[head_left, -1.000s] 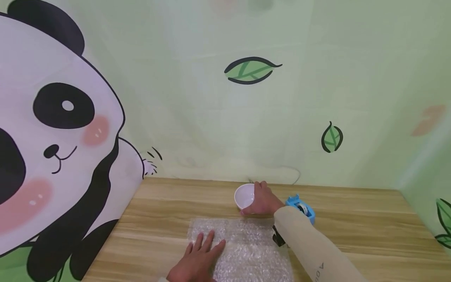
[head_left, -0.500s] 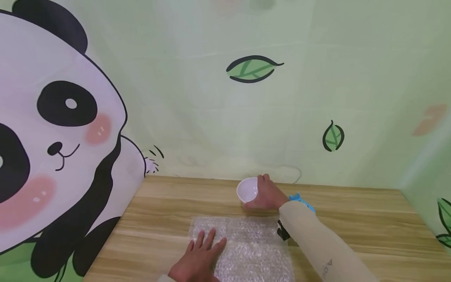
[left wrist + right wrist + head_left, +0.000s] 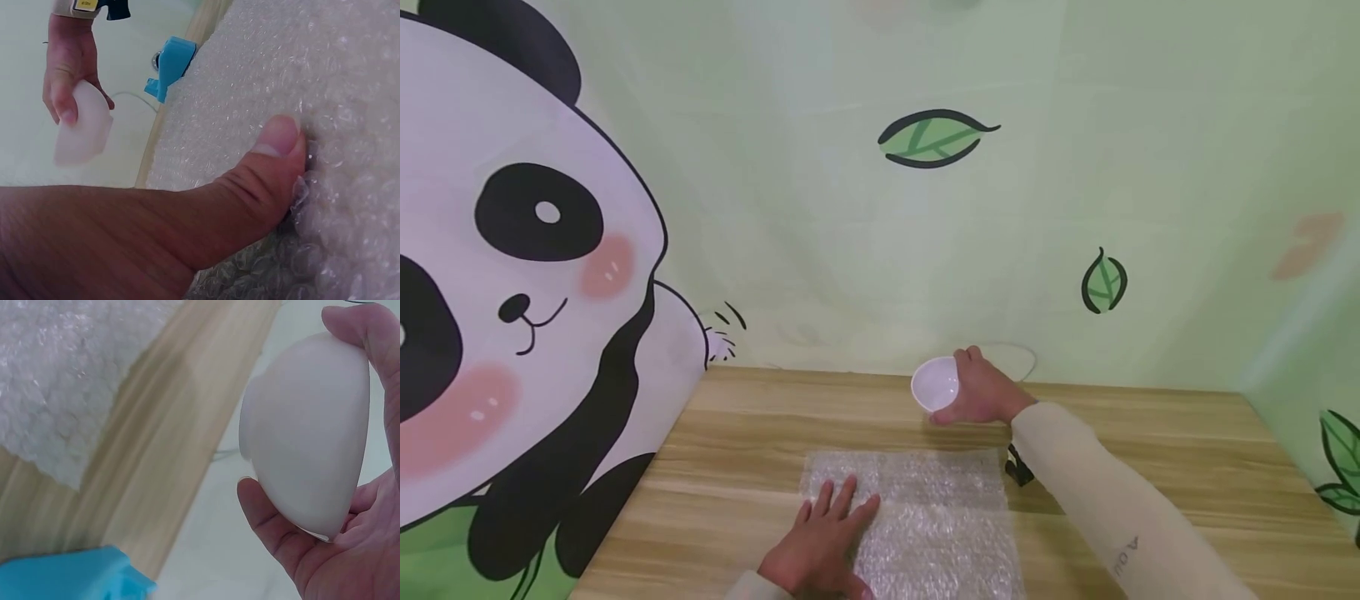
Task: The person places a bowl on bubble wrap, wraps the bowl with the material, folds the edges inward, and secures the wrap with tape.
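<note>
My right hand [image 3: 981, 390] grips a small white bowl [image 3: 934, 385] by its right side, with the bowl's hollow tipped toward the head camera. From the right wrist view the bowl [image 3: 306, 425] shows its smooth outer wall and foot ring, held up off the table between thumb and fingers. My left hand [image 3: 820, 533] rests with spread fingers on the left part of a sheet of bubble wrap [image 3: 936, 517]. In the left wrist view the left thumb [image 3: 281, 134] lies across the bubbles.
A blue tape dispenser [image 3: 175, 65] stands beyond the bubble wrap; in the head view the right sleeve [image 3: 1097, 483] hides it. The wood-grain table [image 3: 760, 417] ends at a green wall cloth [image 3: 820, 250] printed with a panda and leaves. A thin cord [image 3: 1032, 354] shows near the table's back edge.
The bowl has gone up and slightly right in my right hand, and the sleeve now covers the tape dispenser in the head view. My left hand has stayed on the bubble wrap.
</note>
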